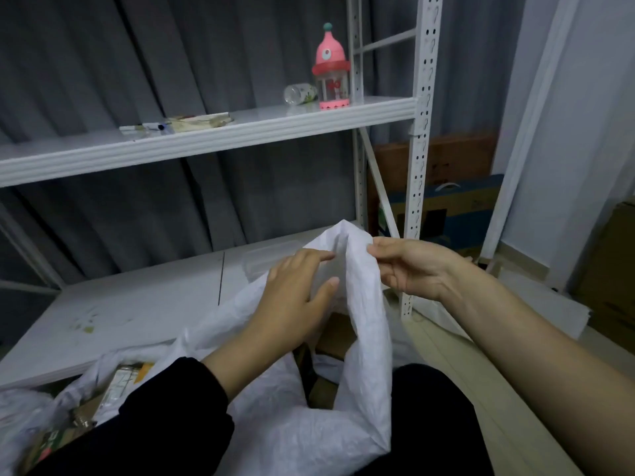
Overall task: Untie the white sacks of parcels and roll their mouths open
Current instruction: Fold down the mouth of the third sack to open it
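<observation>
Sack (364,304): we count one for certain. It stands between our knees in front of the rack (421,132). More white sacking (20,407) is bunched at the lower left. Our black sleeve (165,417) covers the join, so we cannot tell whether that is a second sack. Parcels (127,376) lie jumbled in that sacking, too tangled to count.

We see two hands. Our left hand (299,297) lies on the sack's left wall with fingers straight and spread and thumb out, gripping nothing. Our right hand (409,269) pinches the sack's rim between thumb and curled fingers, just below its peak. The hands are near each other but apart.

The sack's long axis runs upright and leans away from us, with its peak pointing at the rack. Its mouth gapes towards us, and brown cardboard (335,334) shows inside.

The rack shows two shelves. On the upper shelf (206,139), from the left, are pens (144,127) too small to count, one pad (199,120), one clear bottle (299,93) on its side, and just beside it one pink bottle (331,70) standing upright. The lower shelf (137,304) sits right behind the sack, which hides part of its front edge. A grey curtain (103,63) hangs behind the rack. One rack post rises close behind our right hand. Past it we count three boxes: a brown box (446,156), a blue box (460,207) and a far box (615,269) at the right edge.
</observation>
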